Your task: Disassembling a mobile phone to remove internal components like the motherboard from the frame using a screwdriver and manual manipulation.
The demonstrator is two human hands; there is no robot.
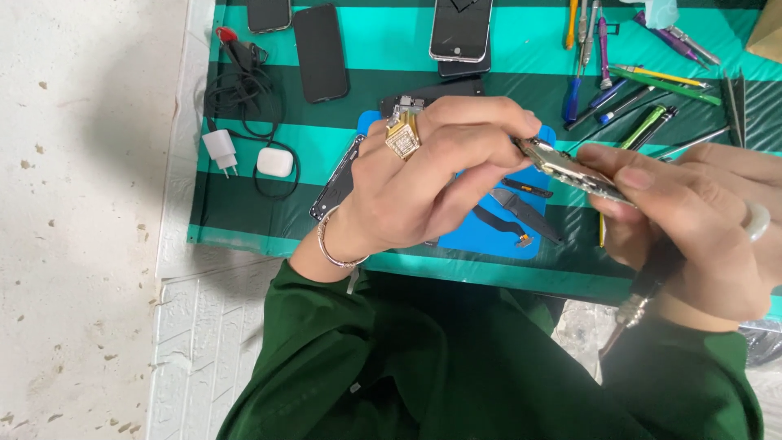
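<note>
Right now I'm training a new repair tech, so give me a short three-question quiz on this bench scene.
1. True or false: both hands hold the circuit board.
2. Which hand wears the gold ring: A) left B) right?
3. What white things lie beside the black cable?

Key: 1. True; the left hand and right hand pinch it above the blue mat. 2. A. 3. A charger plug and an earbud case.

phones [320, 53] crowd far mat, tools [643, 94] block right, white floor [81, 244] left open
</note>
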